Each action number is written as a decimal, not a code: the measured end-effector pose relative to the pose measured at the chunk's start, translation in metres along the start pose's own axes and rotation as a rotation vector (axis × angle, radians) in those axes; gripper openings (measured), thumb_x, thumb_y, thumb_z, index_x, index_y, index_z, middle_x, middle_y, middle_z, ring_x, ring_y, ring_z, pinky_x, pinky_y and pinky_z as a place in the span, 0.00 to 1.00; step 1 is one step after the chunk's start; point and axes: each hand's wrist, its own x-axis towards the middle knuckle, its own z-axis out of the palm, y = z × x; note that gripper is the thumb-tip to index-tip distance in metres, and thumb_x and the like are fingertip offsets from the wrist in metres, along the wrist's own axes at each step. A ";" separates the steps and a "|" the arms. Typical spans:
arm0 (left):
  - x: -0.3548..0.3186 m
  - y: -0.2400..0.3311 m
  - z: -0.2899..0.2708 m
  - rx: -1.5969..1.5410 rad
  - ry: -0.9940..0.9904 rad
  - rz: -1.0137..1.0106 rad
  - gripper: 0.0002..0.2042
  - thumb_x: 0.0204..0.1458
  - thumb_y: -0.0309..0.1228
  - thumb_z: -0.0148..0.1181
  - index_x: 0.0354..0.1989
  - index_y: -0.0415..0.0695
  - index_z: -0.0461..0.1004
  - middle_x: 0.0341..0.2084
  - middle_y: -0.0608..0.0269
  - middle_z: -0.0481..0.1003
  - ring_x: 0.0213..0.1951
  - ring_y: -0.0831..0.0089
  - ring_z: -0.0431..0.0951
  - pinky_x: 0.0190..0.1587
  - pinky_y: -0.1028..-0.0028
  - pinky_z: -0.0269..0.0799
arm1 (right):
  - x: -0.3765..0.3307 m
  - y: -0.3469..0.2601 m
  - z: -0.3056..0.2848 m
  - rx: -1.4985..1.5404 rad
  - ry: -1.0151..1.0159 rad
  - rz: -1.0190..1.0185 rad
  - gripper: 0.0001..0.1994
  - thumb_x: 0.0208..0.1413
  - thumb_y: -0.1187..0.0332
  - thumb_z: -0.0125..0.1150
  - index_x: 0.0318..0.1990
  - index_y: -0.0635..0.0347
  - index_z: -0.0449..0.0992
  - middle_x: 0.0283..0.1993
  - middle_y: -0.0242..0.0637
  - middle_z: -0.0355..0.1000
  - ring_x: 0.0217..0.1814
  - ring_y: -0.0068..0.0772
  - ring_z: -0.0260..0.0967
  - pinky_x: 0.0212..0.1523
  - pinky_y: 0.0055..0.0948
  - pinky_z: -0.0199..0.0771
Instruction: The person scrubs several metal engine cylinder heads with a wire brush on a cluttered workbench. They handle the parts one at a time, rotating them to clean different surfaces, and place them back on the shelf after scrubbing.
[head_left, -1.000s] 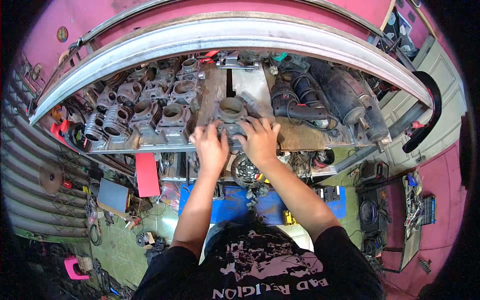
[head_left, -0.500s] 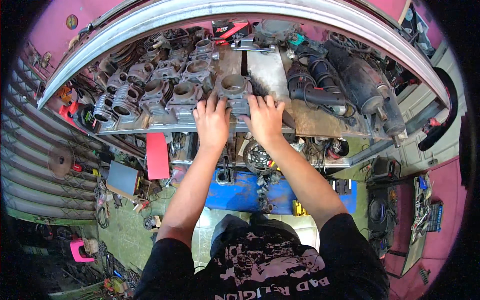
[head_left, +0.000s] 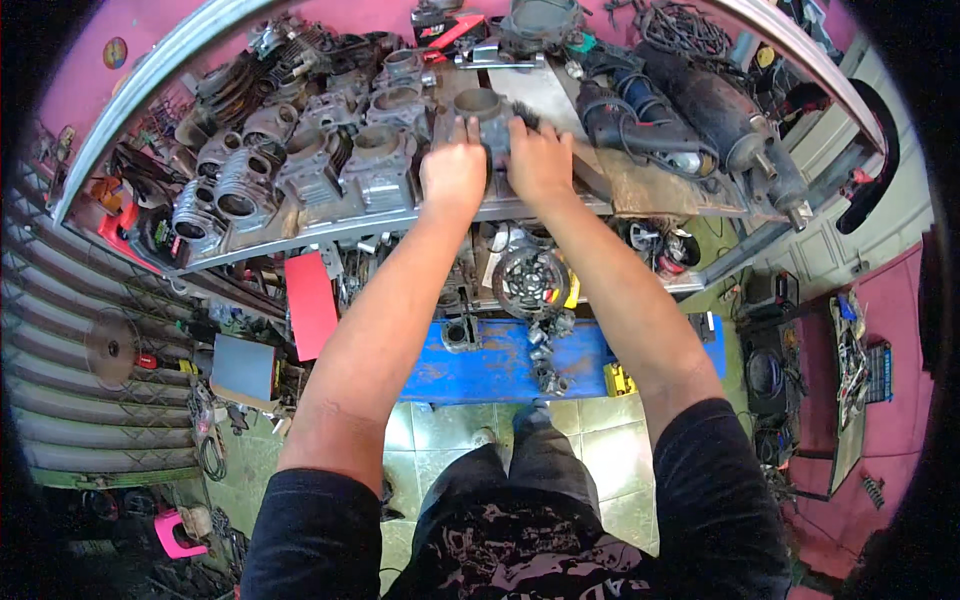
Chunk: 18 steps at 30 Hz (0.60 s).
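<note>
A grey metal engine cylinder block (head_left: 478,103) with a round bore stands on the upper shelf, at the right end of a row of similar blocks. My left hand (head_left: 455,178) grips its left side, two fingers reaching forward along it. On the opposite side, my right hand (head_left: 541,168) holds it with bent fingers. Both hands hide much of the block's near face. Just left of it sits another cylinder block (head_left: 382,180). A dark brush (head_left: 524,115) lies partly hidden behind my right fingers.
Several finned cylinders (head_left: 245,190) crowd the shelf's left side. A corded power tool (head_left: 640,135) and a dark exhaust muffler (head_left: 715,120) lie to the right. The shelf's metal front edge (head_left: 340,232) runs beneath my wrists. Below is a blue bench (head_left: 420,375) with metal parts.
The cylinder block has slid farther back on the shelf, away from the front edge, with both my hands on it. My arms reach farther forward, and the view has shifted.
</note>
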 end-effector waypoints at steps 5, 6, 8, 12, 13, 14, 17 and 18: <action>0.024 0.000 0.004 0.088 -0.040 -0.030 0.26 0.63 0.28 0.50 0.71 0.40 0.67 0.66 0.42 0.72 0.43 0.56 0.88 0.41 0.60 0.86 | 0.026 -0.008 0.000 -0.034 -0.082 0.014 0.19 0.60 0.61 0.64 0.56 0.58 0.74 0.44 0.44 0.84 0.60 0.44 0.76 0.57 0.53 0.64; 0.028 -0.002 0.004 0.090 -0.031 -0.024 0.25 0.65 0.28 0.50 0.71 0.41 0.68 0.65 0.42 0.73 0.43 0.55 0.88 0.42 0.59 0.86 | 0.028 -0.007 0.003 -0.032 -0.055 -0.001 0.19 0.60 0.61 0.65 0.56 0.58 0.74 0.43 0.44 0.84 0.58 0.44 0.76 0.56 0.53 0.65; 0.035 -0.001 -0.003 0.086 -0.094 -0.006 0.23 0.66 0.28 0.49 0.69 0.40 0.70 0.61 0.44 0.76 0.45 0.54 0.88 0.43 0.58 0.86 | 0.034 -0.004 0.010 -0.050 -0.032 0.002 0.19 0.59 0.61 0.65 0.56 0.57 0.75 0.43 0.43 0.85 0.58 0.44 0.77 0.56 0.52 0.65; 0.052 -0.002 -0.009 0.074 -0.211 0.011 0.16 0.68 0.30 0.49 0.57 0.40 0.79 0.51 0.47 0.82 0.46 0.54 0.88 0.45 0.57 0.85 | 0.047 -0.006 0.020 -0.061 -0.038 0.021 0.17 0.64 0.64 0.56 0.58 0.56 0.75 0.46 0.43 0.84 0.60 0.41 0.75 0.58 0.51 0.64; 0.055 -0.002 -0.007 0.086 -0.177 0.004 0.14 0.66 0.30 0.51 0.53 0.43 0.82 0.50 0.50 0.83 0.46 0.57 0.88 0.44 0.58 0.86 | 0.051 -0.004 0.025 -0.071 -0.030 0.027 0.16 0.65 0.65 0.53 0.58 0.56 0.75 0.47 0.43 0.84 0.61 0.40 0.75 0.58 0.50 0.63; 0.058 -0.005 -0.004 0.102 -0.142 -0.009 0.13 0.65 0.30 0.53 0.49 0.46 0.84 0.48 0.54 0.84 0.46 0.59 0.88 0.44 0.58 0.86 | 0.056 -0.004 0.025 -0.099 -0.033 -0.009 0.17 0.67 0.66 0.47 0.58 0.57 0.75 0.48 0.42 0.84 0.63 0.39 0.73 0.59 0.50 0.62; 0.068 -0.008 0.004 0.095 -0.117 -0.048 0.13 0.66 0.30 0.53 0.46 0.47 0.86 0.46 0.56 0.85 0.48 0.59 0.87 0.46 0.57 0.85 | 0.069 -0.005 0.030 -0.095 -0.060 -0.049 0.21 0.60 0.71 0.56 0.61 0.60 0.71 0.49 0.48 0.83 0.65 0.43 0.73 0.58 0.51 0.66; 0.071 -0.010 0.007 0.096 -0.112 -0.038 0.14 0.67 0.31 0.50 0.46 0.45 0.85 0.46 0.52 0.85 0.47 0.56 0.87 0.47 0.56 0.85 | 0.071 -0.003 0.032 -0.112 -0.019 -0.061 0.20 0.60 0.70 0.57 0.60 0.60 0.73 0.48 0.48 0.83 0.64 0.44 0.74 0.57 0.51 0.67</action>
